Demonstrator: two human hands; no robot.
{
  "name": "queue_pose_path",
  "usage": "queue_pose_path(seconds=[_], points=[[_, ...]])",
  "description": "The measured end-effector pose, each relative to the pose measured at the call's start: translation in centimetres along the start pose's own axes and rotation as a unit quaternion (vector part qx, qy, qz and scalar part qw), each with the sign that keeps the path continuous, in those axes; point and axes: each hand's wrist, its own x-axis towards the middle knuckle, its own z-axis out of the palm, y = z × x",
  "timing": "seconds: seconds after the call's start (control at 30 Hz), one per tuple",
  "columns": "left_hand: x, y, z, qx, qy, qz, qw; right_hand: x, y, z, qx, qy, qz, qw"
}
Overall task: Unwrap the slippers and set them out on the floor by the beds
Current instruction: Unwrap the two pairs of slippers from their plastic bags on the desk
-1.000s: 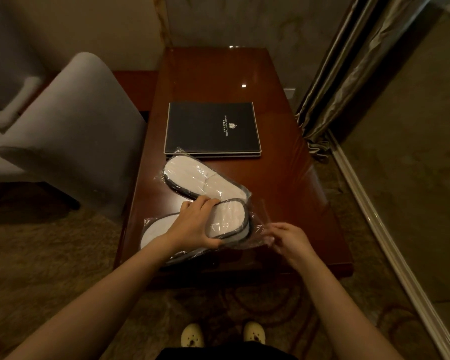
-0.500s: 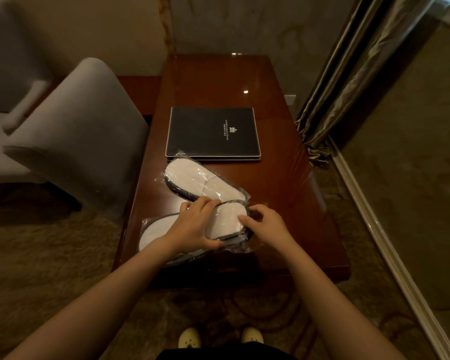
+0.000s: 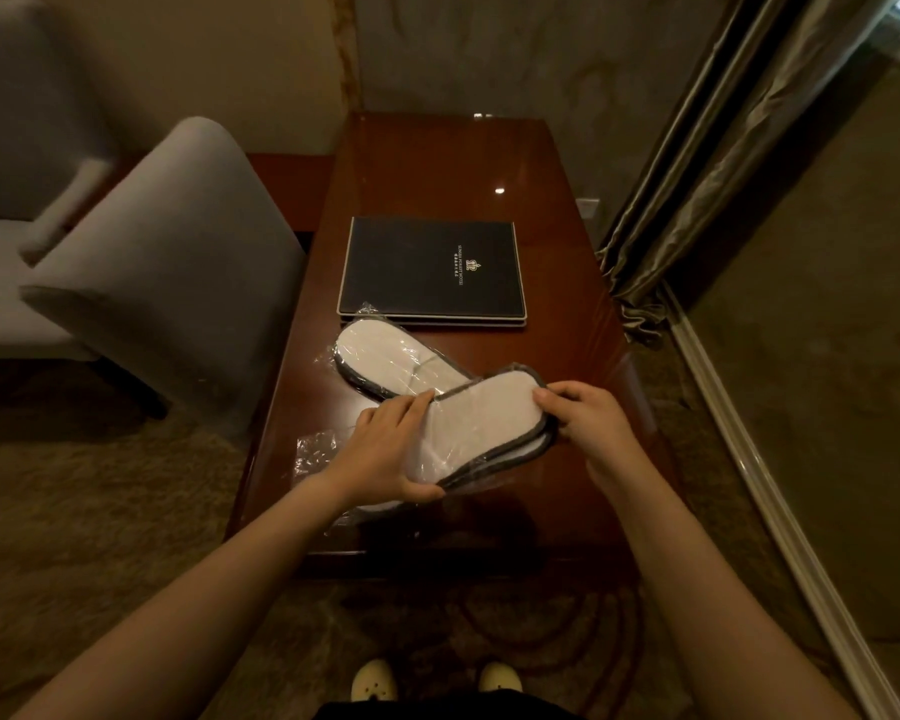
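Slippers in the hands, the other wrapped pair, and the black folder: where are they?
held slippers (image 3: 481, 426), head view, middle of the pale sole.
wrapped pair (image 3: 385, 356), head view, sole under plastic.
black folder (image 3: 417, 270), head view, bare cover.

A flat black rectangular folder with a pale border lies across the middle of the glossy dark-red wooden table. Its cover carries a small pale crest and two lines of tiny lettering running sideways — the larger line seems to end in "HOTEL", the rest too small to read.
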Motion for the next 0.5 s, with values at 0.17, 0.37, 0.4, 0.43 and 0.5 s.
queue_pose_path(seconds=[0.17,0.37,0.4,0.43,0.5], points=[[-0.6,0.3,0.3,0.052,0.034,0.025,0.998,0.7,-1.3,-1.9,-0.25,-0.127,-0.041,0.959],[-0.6,1.3,0.8,0.083,0.032,0.052,0.995,1.7,-2.3,1.5,-0.43,-0.194,-0.109,0.875],[-0.7,1.2,0.7,0.08,0.032,0.047,0.995,1.8,-2.2,1.8,-0.421,-0.189,-0.119,0.879],[-0.8,0.9,0.6,0.075,0.03,0.039,0.996,1.7,-2.2,1.9,-0.403,-0.191,-0.126,0.886],[-1.1,0.1,0.4,0.065,0.018,0.024,0.997,1.6,-2.4,1.3,-0.367,-0.195,-0.135,0.9]])
